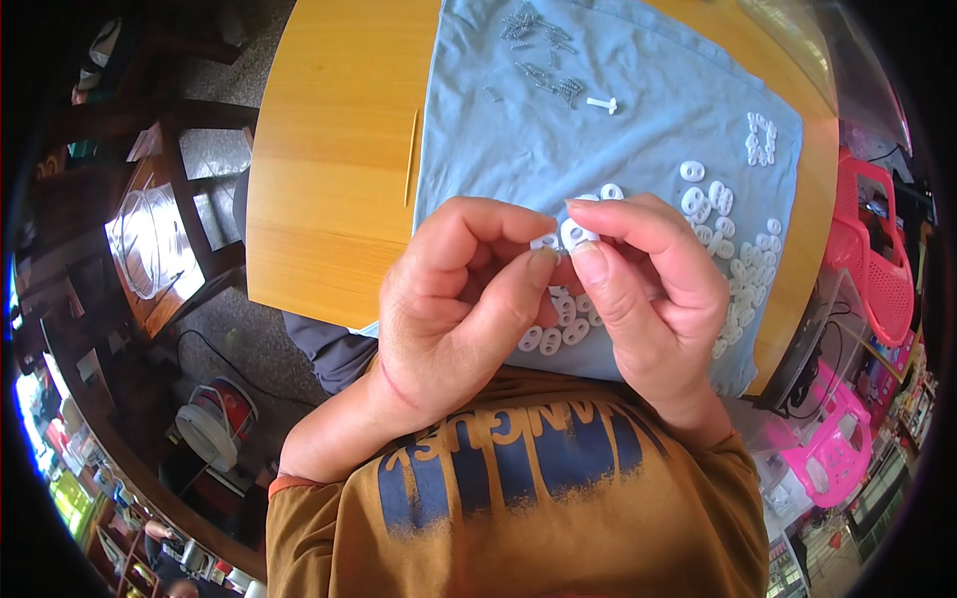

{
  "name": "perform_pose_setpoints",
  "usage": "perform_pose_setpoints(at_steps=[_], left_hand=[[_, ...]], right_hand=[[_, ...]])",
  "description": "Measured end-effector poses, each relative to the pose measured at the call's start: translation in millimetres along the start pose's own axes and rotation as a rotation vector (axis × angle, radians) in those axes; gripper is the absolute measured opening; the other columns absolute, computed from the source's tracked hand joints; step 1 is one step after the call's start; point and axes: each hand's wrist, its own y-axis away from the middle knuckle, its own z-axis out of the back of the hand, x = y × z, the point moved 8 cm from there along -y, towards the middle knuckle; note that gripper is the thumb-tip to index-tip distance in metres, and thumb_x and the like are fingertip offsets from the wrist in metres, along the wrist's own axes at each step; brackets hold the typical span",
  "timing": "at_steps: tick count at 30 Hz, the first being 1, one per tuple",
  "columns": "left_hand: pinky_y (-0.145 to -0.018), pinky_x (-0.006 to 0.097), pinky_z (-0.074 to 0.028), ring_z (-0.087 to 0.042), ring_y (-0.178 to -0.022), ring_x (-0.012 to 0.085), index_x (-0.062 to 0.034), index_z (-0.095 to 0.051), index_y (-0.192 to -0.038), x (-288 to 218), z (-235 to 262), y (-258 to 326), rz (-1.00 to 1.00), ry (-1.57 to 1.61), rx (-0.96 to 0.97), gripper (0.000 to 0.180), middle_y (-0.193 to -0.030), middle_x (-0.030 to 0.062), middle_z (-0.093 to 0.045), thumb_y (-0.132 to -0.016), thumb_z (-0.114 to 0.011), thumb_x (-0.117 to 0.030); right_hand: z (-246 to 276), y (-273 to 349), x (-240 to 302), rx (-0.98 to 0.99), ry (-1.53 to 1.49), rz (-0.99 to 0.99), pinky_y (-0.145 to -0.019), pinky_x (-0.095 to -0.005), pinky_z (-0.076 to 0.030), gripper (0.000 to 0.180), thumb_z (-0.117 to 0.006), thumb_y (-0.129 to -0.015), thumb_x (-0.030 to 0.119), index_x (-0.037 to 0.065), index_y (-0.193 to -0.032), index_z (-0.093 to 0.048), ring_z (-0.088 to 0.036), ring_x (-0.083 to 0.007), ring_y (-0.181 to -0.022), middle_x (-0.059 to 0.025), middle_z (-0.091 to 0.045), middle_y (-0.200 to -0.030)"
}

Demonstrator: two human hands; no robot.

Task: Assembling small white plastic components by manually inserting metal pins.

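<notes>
Over the blue cloth [518, 149], my two hands are close together at chest height. My left hand [464, 289] pinches a small white oval plastic piece [544, 242] between thumb and forefinger. In my right hand [653, 279], another white oval piece with holes [576, 235] is pinched the same way. The two pieces are side by side; whether they touch I cannot tell. Behind and below the fingers lie several more white two-holed oval pieces [549, 341], partly hidden by my hands.
Thin metal springs [548, 82] lie in small heaps at the cloth's far side, near a white T-shaped plastic part [603, 104]. Many white pieces [746, 289] spread along the right. A small white cluster [762, 140] sits farther back. Pink plastic chairs [829, 439] stand beyond the wooden table [329, 149].
</notes>
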Motion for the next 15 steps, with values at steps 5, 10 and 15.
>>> perform_pose_setpoints(at_steps=[5, 10, 15], left_hand=[[-0.058, 0.023, -0.047, -0.057, -0.063, 0.012, 0.0011, -0.048, -0.103, 3.1, -2.9, -0.2, 0.052, 0.132, -0.017, 0.016, -0.08, 0.0089, -0.06, -0.087, -0.048, -0.004], [-0.057, 0.023, -0.047, -0.058, -0.062, 0.0135, 0.0012, -0.048, -0.105, 7.3, -2.5, -0.3, 0.106, 0.178, -0.001, 0.019, -0.081, 0.0092, -0.061, -0.088, -0.048, -0.006], [-0.058, 0.021, -0.047, -0.057, -0.064, 0.011, 0.0011, -0.047, -0.108, 6.2, -3.8, 0.1, 0.068, 0.173, 0.043, 0.021, -0.083, 0.0082, -0.06, -0.088, -0.048, -0.004]], right_hand=[[0.7, 2.7, -2.8, -0.07, -0.095, -0.053, -0.056, -0.0202, -0.043, 0.019, -0.054, -0.081, -0.004, -0.002, -0.1, -0.058, -0.055, -0.01, -0.064, -0.0066, -0.056, -0.078], [1.4, 2.7, -4.8, -0.078, -0.093, -0.077, -0.055, -0.0201, -0.043, 0.019, -0.053, -0.081, -0.005, -0.002, -0.1, -0.058, -0.055, -0.0097, -0.064, -0.0064, -0.056, -0.077], [2.0, 1.4, 3.0, -0.075, 0.02, 0.005, -0.054, -0.0208, -0.042, 0.018, -0.055, -0.08, -0.004, -0.002, -0.098, -0.059, -0.054, -0.0115, -0.062, -0.0074, -0.058, -0.075]])
